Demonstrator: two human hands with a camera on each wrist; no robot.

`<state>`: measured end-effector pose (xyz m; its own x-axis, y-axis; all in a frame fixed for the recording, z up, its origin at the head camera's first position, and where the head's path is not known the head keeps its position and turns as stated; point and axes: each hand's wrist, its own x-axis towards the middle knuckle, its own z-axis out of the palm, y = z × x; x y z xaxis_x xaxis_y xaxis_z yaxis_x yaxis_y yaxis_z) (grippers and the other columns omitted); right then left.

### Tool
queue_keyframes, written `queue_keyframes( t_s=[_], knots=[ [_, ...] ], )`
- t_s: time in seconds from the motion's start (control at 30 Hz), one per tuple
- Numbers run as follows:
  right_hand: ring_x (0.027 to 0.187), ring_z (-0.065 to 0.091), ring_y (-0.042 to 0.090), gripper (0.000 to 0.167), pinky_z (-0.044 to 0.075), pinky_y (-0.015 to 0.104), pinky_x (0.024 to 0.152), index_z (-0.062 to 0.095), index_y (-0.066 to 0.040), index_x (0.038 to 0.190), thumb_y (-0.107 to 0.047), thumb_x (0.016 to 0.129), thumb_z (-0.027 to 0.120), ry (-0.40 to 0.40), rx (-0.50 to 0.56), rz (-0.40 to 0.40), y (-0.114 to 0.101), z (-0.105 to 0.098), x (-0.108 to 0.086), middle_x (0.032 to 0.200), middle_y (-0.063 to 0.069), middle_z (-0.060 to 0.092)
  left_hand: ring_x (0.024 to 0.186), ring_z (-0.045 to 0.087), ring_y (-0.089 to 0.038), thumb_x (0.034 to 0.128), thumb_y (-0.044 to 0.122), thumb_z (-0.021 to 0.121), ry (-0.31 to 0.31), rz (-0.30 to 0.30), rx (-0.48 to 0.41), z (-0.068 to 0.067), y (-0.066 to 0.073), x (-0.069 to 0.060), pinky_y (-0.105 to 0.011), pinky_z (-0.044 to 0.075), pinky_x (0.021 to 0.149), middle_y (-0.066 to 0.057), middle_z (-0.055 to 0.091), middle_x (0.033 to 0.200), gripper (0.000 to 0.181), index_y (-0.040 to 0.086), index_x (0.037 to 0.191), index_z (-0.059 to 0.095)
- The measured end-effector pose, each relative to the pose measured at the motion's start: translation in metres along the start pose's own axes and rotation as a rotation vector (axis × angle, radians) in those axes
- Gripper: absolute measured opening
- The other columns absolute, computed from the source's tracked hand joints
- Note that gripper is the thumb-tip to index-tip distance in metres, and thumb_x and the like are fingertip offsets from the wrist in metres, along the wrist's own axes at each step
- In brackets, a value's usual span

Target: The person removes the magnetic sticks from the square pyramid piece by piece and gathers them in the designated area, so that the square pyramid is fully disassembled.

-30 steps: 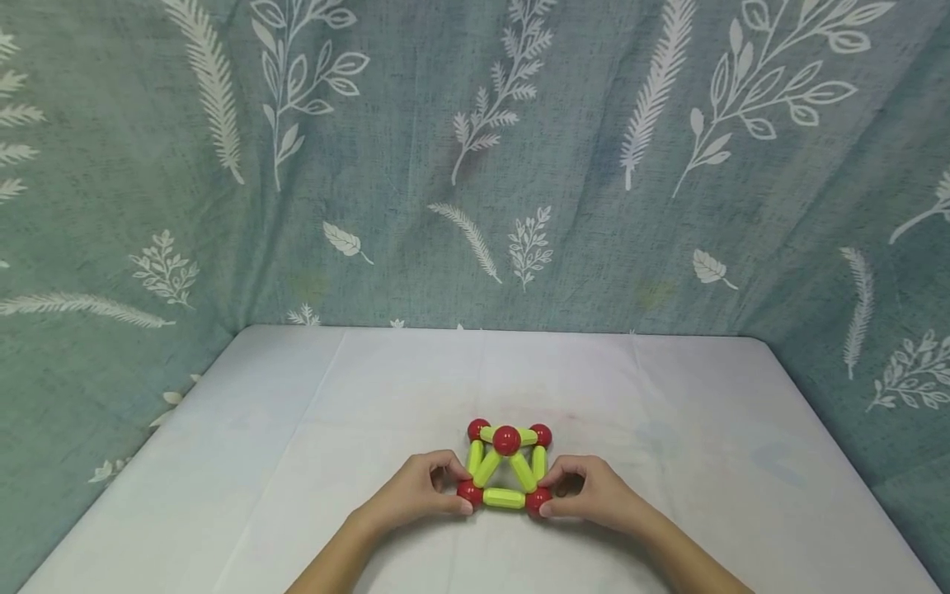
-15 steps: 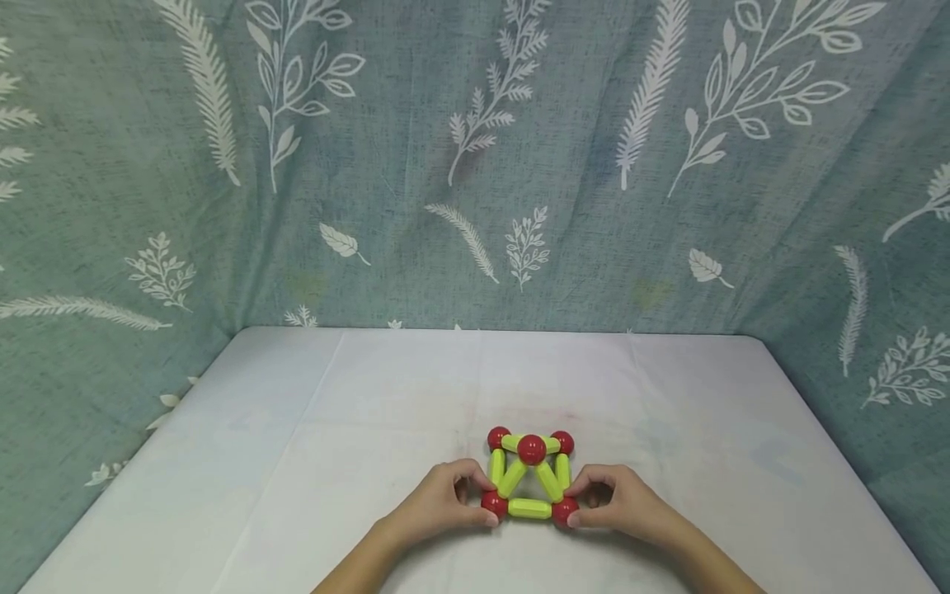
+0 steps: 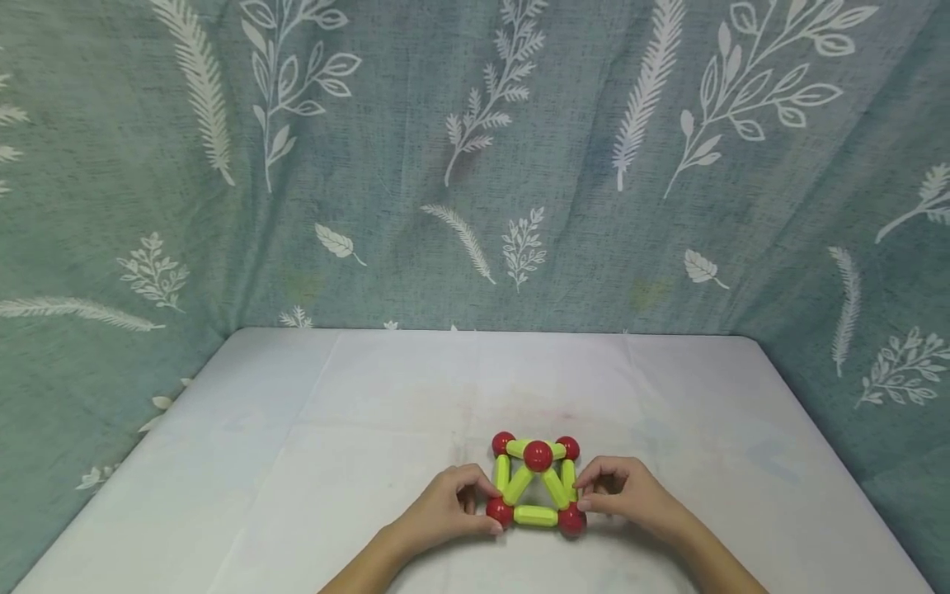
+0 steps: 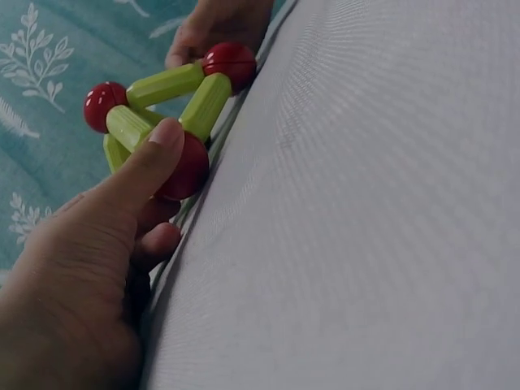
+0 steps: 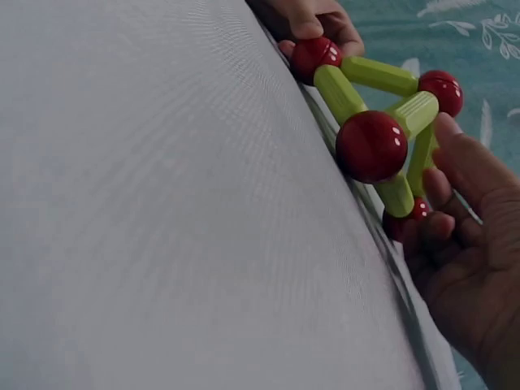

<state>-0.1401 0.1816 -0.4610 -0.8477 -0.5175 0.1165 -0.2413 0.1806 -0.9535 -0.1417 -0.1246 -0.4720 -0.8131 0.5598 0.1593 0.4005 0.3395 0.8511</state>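
Observation:
A pyramid of red balls and yellow-green magnetic rods stands on the white-covered table, right of centre in the head view. Its top ball rises over a four-sided base. My left hand pinches the front left ball between thumb and fingers; the left wrist view shows the thumb lying on that ball. My right hand is beside the front right ball. In the right wrist view its thumb stands apart from the near ball, fingers loosely bent and holding nothing.
The white tablecloth spreads around the pyramid on all sides. Behind and at both sides of the table hangs a green-blue curtain with white leaf prints.
Both hands and the pyramid have shifted right and slightly toward the front edge. The right hand, which pinched the front right ball before, has let go and drawn slightly up from it.

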Motion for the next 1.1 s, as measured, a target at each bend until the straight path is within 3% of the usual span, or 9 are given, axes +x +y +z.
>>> queue_keyframes(
  t_s=[0.1,0.23,0.43,0.5,0.63,0.83,0.97,1.1],
  knots=[
    [0.067,0.051,0.004,0.022,0.046,0.021,0.055,0.064,0.001,0.1,-0.006,0.081,0.073,0.093,0.02,-0.022,-0.006,0.003,0.005,0.084,0.007,0.062,0.063,0.048,-0.001,0.0718,0.029,0.082,-0.008,0.002,-0.017,-0.001,-0.002,0.0,-0.02,0.044,0.06,0.004,0.06,0.082,0.031,0.021,0.096,0.065],
    [0.066,0.048,0.007,0.033,0.043,0.022,0.054,0.065,-0.004,0.108,-0.009,0.078,0.077,0.177,-0.061,-0.068,-0.019,0.012,0.019,0.092,0.015,0.062,0.066,0.049,-0.007,0.0767,0.021,0.078,0.006,0.035,-0.058,-0.001,-0.005,0.0,-0.02,0.044,0.06,-0.004,0.061,0.087,0.025,0.016,0.098,0.066],
    [0.065,0.045,0.007,0.042,0.042,0.02,0.054,0.063,-0.006,0.118,-0.015,0.079,0.077,0.135,-0.138,-0.141,-0.034,0.022,0.038,0.099,0.006,0.063,0.066,0.046,-0.014,0.0802,0.009,0.074,0.093,0.106,-0.136,0.006,-0.005,0.008,-0.018,0.041,0.056,-0.012,0.061,0.096,0.03,0.007,0.109,0.066],
    [0.064,0.046,0.007,0.044,0.042,0.019,0.054,0.063,-0.005,0.118,-0.015,0.078,0.077,0.105,-0.161,-0.162,-0.035,0.024,0.041,0.099,0.005,0.063,0.066,0.045,-0.011,0.0815,0.011,0.074,0.08,0.088,-0.164,0.01,-0.003,0.011,-0.017,0.04,0.056,-0.011,0.06,0.095,0.032,0.006,0.112,0.065],
    [0.064,0.047,0.012,0.044,0.044,0.019,0.055,0.064,-0.006,0.116,-0.017,0.076,0.079,0.086,-0.188,-0.193,-0.036,0.024,0.043,0.099,0.005,0.065,0.07,0.045,-0.003,0.0831,0.018,0.073,0.035,-0.008,-0.194,0.016,0.005,0.013,-0.015,0.04,0.057,-0.003,0.058,0.092,0.03,0.009,0.111,0.066],
    [0.065,0.047,0.017,0.04,0.041,0.018,0.056,0.067,-0.008,0.111,-0.018,0.075,0.08,0.1,-0.183,-0.183,-0.036,0.024,0.043,0.094,0.003,0.064,0.072,0.044,-0.005,0.0813,0.019,0.075,0.055,-0.111,-0.211,0.02,0.011,0.015,-0.015,0.037,0.058,0.0,0.056,0.089,0.029,0.01,0.108,0.068],
    [0.066,0.046,0.012,0.039,0.042,0.018,0.056,0.067,-0.006,0.111,-0.018,0.076,0.079,0.11,-0.185,-0.183,-0.035,0.023,0.043,0.093,0.004,0.064,0.066,0.042,-0.002,0.0801,0.018,0.076,0.055,-0.15,-0.23,0.021,0.011,0.016,-0.014,0.036,0.055,0.002,0.051,0.08,0.028,0.009,0.105,0.066],
    [0.069,0.047,0.009,0.039,0.043,0.018,0.058,0.067,-0.006,0.111,-0.018,0.076,0.079,0.139,-0.173,-0.144,-0.035,0.02,0.042,0.094,0.004,0.064,0.064,0.044,-0.002,0.0766,0.015,0.079,0.042,-0.135,-0.292,0.021,0.01,0.016,-0.013,0.044,0.053,0.001,0.049,0.075,0.031,0.005,0.102,0.064]
  ],
)
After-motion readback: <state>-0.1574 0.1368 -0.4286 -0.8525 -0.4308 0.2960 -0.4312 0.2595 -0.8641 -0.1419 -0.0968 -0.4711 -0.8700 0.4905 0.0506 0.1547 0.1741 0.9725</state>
